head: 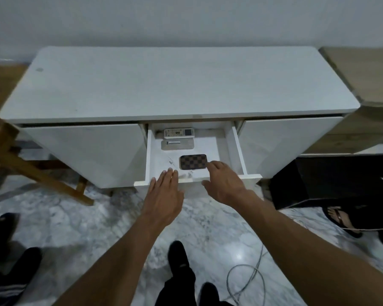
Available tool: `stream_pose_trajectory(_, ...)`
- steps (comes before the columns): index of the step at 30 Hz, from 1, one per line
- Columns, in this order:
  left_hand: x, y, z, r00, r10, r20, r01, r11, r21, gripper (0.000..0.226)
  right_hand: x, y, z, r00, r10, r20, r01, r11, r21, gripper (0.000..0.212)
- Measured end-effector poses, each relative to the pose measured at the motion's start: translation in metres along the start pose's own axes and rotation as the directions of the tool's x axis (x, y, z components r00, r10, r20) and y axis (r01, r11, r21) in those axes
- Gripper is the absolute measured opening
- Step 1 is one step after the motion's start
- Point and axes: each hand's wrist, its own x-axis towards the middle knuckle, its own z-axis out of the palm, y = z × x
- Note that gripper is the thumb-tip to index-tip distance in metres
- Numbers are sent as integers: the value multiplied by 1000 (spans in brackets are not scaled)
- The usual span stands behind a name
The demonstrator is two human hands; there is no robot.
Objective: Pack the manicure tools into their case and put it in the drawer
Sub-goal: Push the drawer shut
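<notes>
The brown checkered manicure case (193, 161) lies closed and flat on the floor of the pulled-out white drawer (238, 151), near its front right. My right hand (224, 182) reaches over the drawer's front edge, fingertips touching the case's right corner, holding nothing. My left hand (164, 193) is flat, fingers together and extended, resting over the drawer's front edge to the left of the case, also with nothing in it.
Two remote controls, a white one (179, 132) and a grey one (177, 144), lie at the drawer's back. The white cabinet top (177, 85) is above. A wooden frame (31, 168) stands at the left, a black box (332, 180) at the right, cables (248, 281) and feet on the marble floor.
</notes>
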Motion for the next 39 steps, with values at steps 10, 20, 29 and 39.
stream_pose_trajectory(10,-34,22,16,996,-77,49,76,997,19,73,-54,11,32,994,2,108,9,994,-106,78)
stream_pose_trajectory(20,-28,21,26,997,-81,13,81,997,-21,76,-46,13,37,995,27,96,-14,992,-128,83)
stream_pose_trajectory(29,25,7,4,997,-66,29,67,997,-41,78,9,10,5,993,49,110,-37,994,-106,81)
stream_pose_trajectory(39,91,-10,-20,998,-34,50,36,999,-40,85,72,7,-15,993,100,63,-90,984,-152,80)
